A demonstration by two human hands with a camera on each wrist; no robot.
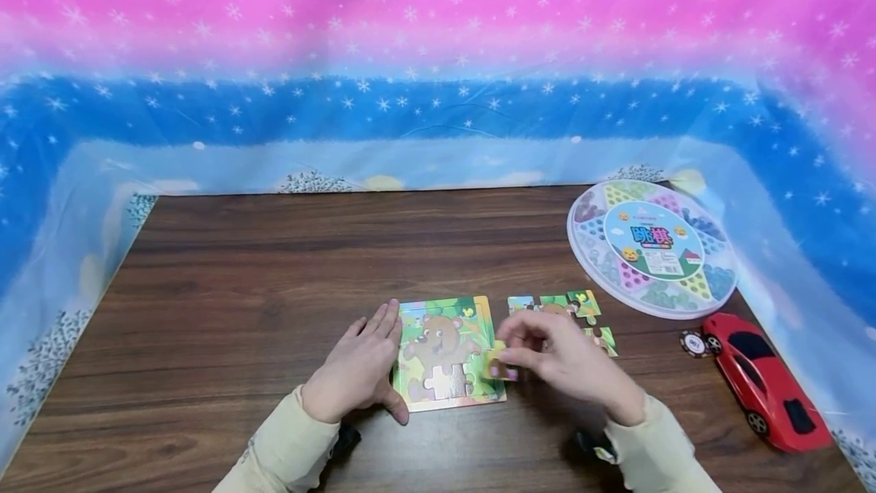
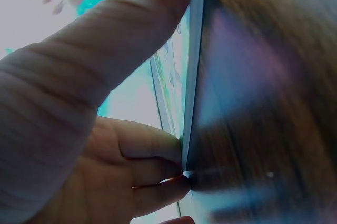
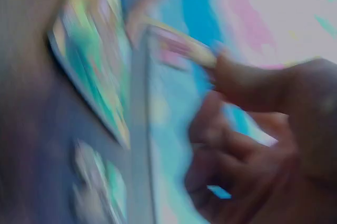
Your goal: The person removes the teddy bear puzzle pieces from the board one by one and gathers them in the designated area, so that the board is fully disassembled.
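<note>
A square jigsaw puzzle board with a bear picture lies on the table, with a pale gap in its lower middle. My left hand rests along the board's left side, fingers stretched out and thumb at the near left corner. In the left wrist view, the fingertips touch the board's edge. Between thumb and fingers my right hand pinches a yellow-green puzzle piece over the board's right edge. The same puzzle piece is blurred in the right wrist view, held up off the table.
Several loose puzzle pieces lie right of the board, partly hidden by the right hand. Farther back right is a round Chinese checkers set. A red toy car and a poker chip lie at the right. Patterned cloth surrounds the table.
</note>
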